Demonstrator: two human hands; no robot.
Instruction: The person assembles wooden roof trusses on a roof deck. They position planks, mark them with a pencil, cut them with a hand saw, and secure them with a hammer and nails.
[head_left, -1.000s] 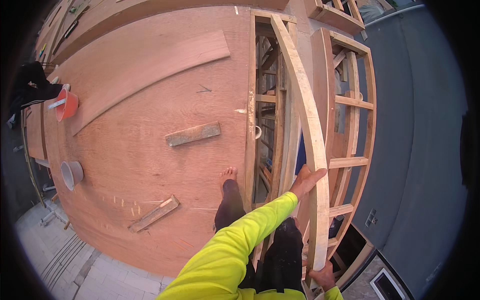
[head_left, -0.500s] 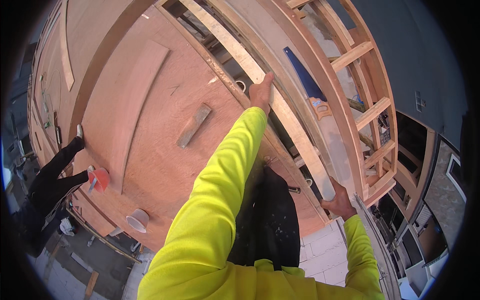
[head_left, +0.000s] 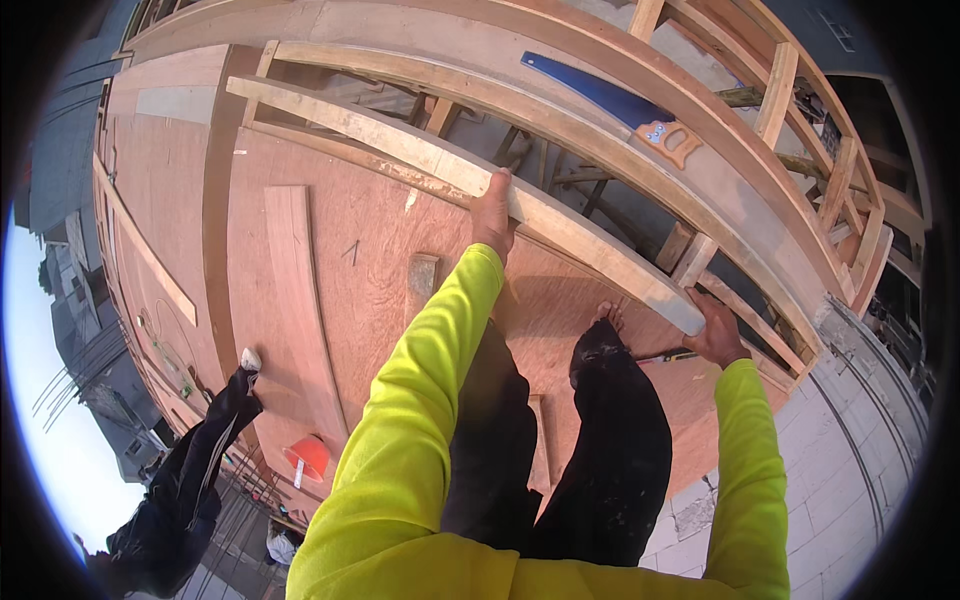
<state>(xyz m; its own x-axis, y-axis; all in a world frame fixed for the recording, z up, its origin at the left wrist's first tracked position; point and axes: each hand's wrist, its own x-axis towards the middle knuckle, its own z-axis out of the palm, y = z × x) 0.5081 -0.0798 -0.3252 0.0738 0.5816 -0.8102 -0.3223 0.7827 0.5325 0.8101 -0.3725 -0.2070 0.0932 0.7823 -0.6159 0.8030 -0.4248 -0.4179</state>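
A long pale timber beam (head_left: 400, 143) slants from the upper left to the right, over the near edge of a gap in the wooden formwork. My left hand (head_left: 493, 212) is closed round the beam near its middle, thumb on top. At its right end, my right hand (head_left: 717, 330) grips the beam with the fingers against its end. Past the gap, a handsaw (head_left: 625, 105) with a blue blade and wooden handle lies on a plywood strip. A short wood block (head_left: 421, 280) rests on the plywood, partly behind my left sleeve.
Plywood sheeting (head_left: 370, 220) spreads under my feet. Props and cross pieces show down in the open gap (head_left: 560, 160). A ladder-like timber frame (head_left: 780, 95) stands at the upper right. Another person's dark-clothed leg (head_left: 225, 420) and a red bucket (head_left: 309, 457) are at the left.
My view has turned, so the beam lies flatter across the picture. Both hands still hold it, and it has shifted off the gap toward its near edge.
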